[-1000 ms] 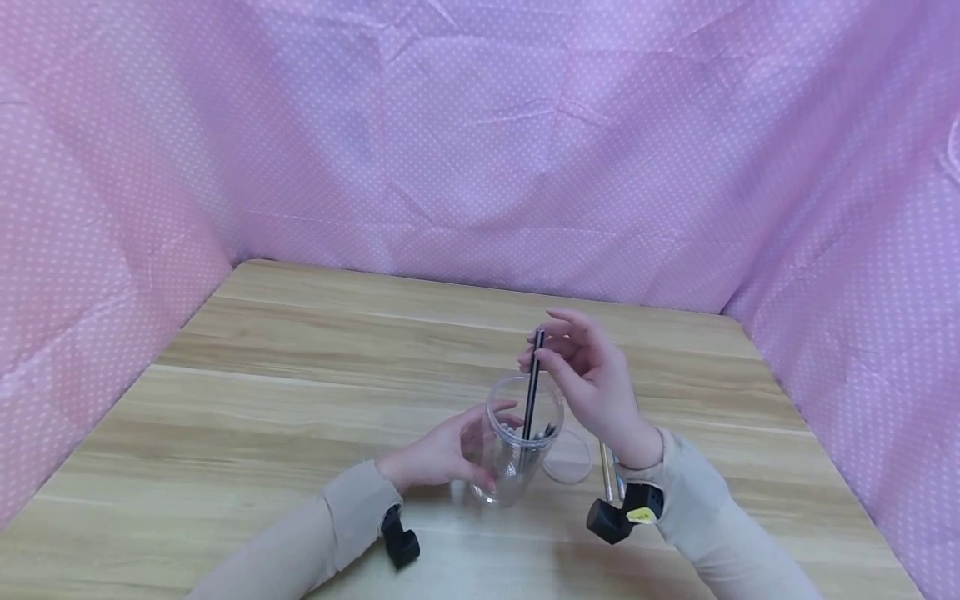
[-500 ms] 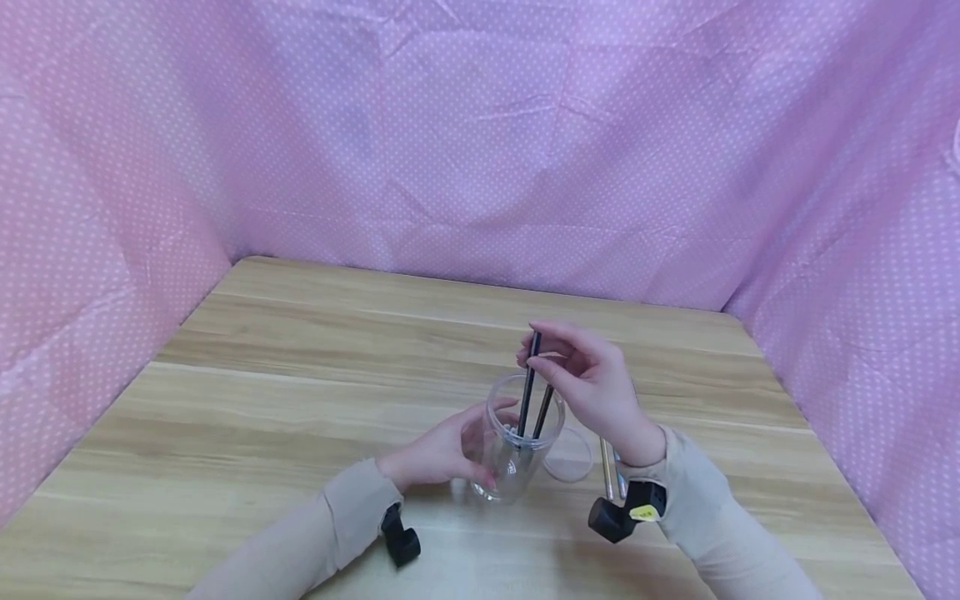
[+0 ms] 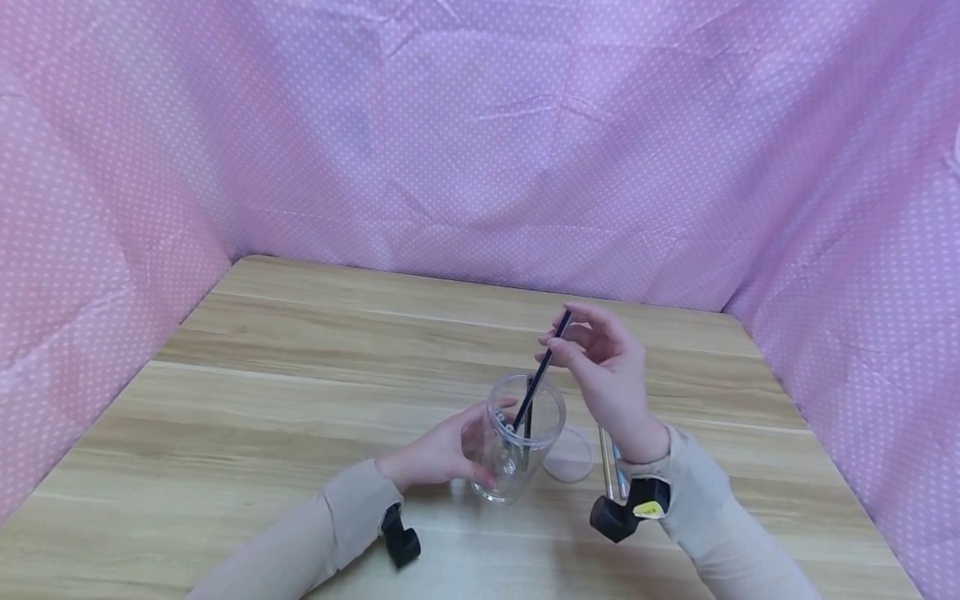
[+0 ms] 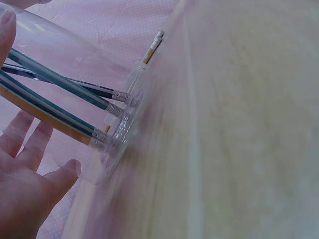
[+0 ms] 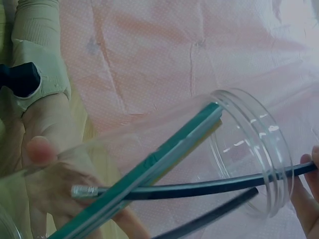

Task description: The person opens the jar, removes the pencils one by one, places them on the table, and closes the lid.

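Observation:
My left hand (image 3: 446, 454) holds a clear plastic jar (image 3: 497, 493) from its left side, thumb and fingers spread around the wall. The jar leans to the right with its mouth up. In my right hand (image 3: 611, 379) a black pencil (image 3: 535, 382) is pinched near its upper end. It slants through the mouth, its ferrule end (image 5: 84, 191) inside the jar in the right wrist view. Also inside are another black pencil (image 5: 212, 214), green pencils (image 5: 144, 169) and an orange pencil (image 4: 62, 128); in the left wrist view several ferrules rest at the jar's base.
A round clear lid (image 3: 567, 457) lies on the wooden table (image 3: 322, 367) just right of the jar. Beyond it lie a gold pencil (image 3: 607, 468) and a blue one (image 3: 621, 482), partly under my right wrist. Pink dotted cloth (image 3: 480, 150) hangs around the table.
My right hand has shifted right and slightly up, tipping the black pencil from nearly upright to a rightward slant. The other black pencil in the jar changed its lean. My left hand stayed put.

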A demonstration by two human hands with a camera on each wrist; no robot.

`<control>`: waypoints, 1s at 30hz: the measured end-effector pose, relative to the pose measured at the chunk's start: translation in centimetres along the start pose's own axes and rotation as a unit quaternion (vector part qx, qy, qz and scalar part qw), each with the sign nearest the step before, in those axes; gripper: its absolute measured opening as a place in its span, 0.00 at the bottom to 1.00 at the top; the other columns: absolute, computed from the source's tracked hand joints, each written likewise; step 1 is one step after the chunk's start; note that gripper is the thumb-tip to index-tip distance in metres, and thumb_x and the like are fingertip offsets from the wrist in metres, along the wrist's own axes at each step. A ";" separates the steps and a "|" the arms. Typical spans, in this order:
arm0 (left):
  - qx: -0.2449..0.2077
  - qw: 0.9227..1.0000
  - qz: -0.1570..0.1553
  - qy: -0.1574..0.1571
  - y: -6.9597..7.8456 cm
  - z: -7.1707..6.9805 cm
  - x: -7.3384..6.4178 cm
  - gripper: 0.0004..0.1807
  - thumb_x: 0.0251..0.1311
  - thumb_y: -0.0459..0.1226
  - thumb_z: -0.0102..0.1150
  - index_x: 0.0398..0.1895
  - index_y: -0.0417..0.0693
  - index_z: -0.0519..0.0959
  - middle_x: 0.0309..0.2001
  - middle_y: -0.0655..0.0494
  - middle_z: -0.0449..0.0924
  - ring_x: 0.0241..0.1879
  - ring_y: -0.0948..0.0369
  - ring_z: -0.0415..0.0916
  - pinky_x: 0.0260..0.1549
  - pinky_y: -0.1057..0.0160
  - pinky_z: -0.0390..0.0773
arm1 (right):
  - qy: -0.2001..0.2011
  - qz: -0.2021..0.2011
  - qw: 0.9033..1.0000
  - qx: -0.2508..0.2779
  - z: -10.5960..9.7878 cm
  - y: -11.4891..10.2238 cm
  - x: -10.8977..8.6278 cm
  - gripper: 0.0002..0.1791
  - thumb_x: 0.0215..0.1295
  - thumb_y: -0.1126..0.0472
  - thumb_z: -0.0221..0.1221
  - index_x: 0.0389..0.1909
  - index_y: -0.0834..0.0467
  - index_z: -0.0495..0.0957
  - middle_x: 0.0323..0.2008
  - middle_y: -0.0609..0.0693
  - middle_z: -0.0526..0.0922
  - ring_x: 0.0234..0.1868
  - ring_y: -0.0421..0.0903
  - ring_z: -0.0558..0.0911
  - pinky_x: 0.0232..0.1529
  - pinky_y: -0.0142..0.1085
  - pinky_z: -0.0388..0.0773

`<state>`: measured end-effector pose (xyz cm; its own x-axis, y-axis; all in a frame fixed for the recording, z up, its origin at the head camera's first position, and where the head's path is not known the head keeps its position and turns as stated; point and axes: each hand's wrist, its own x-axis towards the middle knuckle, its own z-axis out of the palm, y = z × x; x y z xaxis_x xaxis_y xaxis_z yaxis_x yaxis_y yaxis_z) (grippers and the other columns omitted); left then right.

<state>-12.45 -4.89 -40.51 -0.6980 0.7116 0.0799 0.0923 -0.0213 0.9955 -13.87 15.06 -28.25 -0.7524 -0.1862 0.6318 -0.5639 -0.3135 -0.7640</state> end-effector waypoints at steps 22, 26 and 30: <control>-0.003 1.000 -0.007 -0.003 -0.1 -0.2 0.1 0.56 0.40 0.23 0.67 0.74 0.48 0.48 0.73 0.51 0.54 0.71 0.51 0.54 0.70 0.45 0.48 | 0.256 0.185 0.943 0.105 -2.0 0.8 1.8 0.15 0.62 0.73 0.56 0.44 0.53 0.74 0.33 0.46 0.74 0.33 0.39 0.80 0.25 0.25 0.79; -0.003 1.000 -0.006 -0.005 0.0 -0.2 0.1 0.56 0.40 0.23 0.67 0.74 0.49 0.48 0.73 0.53 0.55 0.72 0.51 0.52 0.70 0.45 0.46 | 0.277 0.199 0.929 0.144 -2.3 1.0 1.9 0.14 0.63 0.74 0.54 0.42 0.53 0.74 0.32 0.47 0.74 0.30 0.39 0.80 0.24 0.25 0.80; -0.005 1.000 -0.007 -0.007 0.1 -0.2 0.0 0.56 0.41 0.23 0.67 0.74 0.48 0.48 0.73 0.53 0.56 0.72 0.51 0.51 0.70 0.44 0.46 | 0.286 0.211 0.920 0.165 -2.6 1.3 1.9 0.13 0.63 0.73 0.54 0.42 0.53 0.72 0.31 0.46 0.73 0.28 0.38 0.79 0.26 0.26 0.81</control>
<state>-12.57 -4.98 -40.40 -0.6890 0.7218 0.0657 0.0754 -0.0188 0.9970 -16.92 16.71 -28.38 -0.9899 0.1350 0.0441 -0.1181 -0.6096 -0.7839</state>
